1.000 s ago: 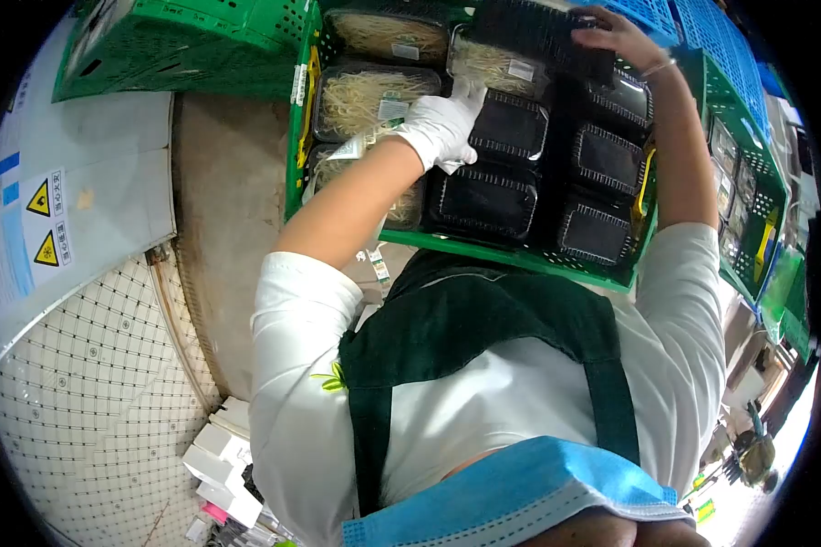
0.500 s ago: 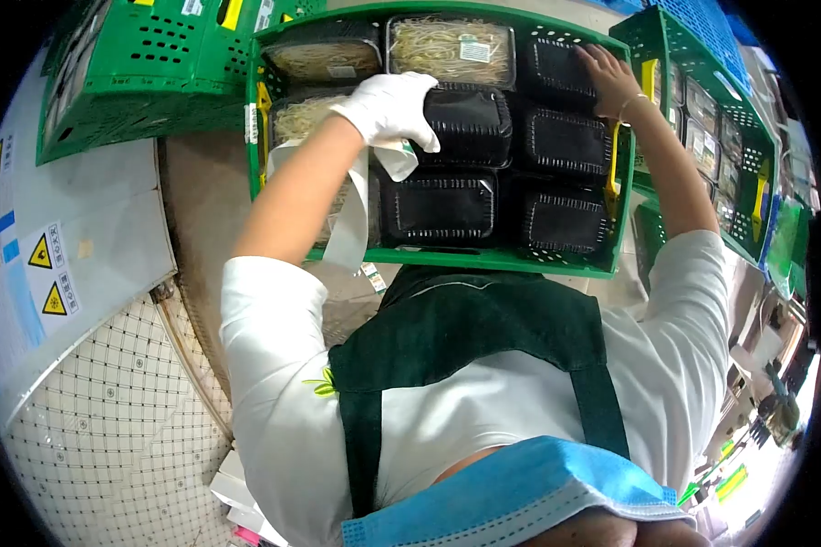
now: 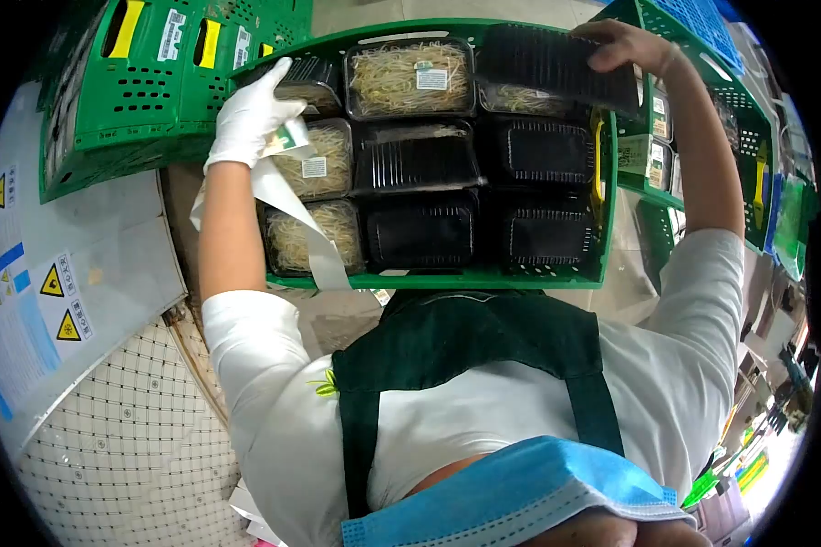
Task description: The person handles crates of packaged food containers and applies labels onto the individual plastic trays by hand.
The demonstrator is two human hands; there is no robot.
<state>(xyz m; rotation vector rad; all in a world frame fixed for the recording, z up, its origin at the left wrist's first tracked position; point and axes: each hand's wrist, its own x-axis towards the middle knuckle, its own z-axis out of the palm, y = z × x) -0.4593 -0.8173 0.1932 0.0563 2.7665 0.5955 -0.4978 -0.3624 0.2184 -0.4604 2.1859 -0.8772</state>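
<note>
My right hand (image 3: 622, 47) grips the right end of a black plastic tray (image 3: 556, 68) at the crate's far right corner; the tray is raised and tilted, and bean sprouts show under its near edge. My white-gloved left hand (image 3: 254, 118) holds a strip of labels (image 3: 287, 196) with a green-and-white label at its upper end. This strip hangs down over the packs on the left. Labelled clear-lidded packs of bean sprouts (image 3: 409, 77) lie in the green crate (image 3: 483, 278). Other black trays (image 3: 421, 232) rest bottom-up beside them.
Stacked green crates (image 3: 141, 100) stand at the left, by a pale panel with warning signs (image 3: 59, 278). Another green crate (image 3: 743, 118) with labelled packs is at the right, near a blue crate (image 3: 702, 32).
My left hand has moved left from the middle tray, carrying the label strip. My right hand has lifted and tilted the far right tray. The middle tray now sits tilted, with sprouts showing.
</note>
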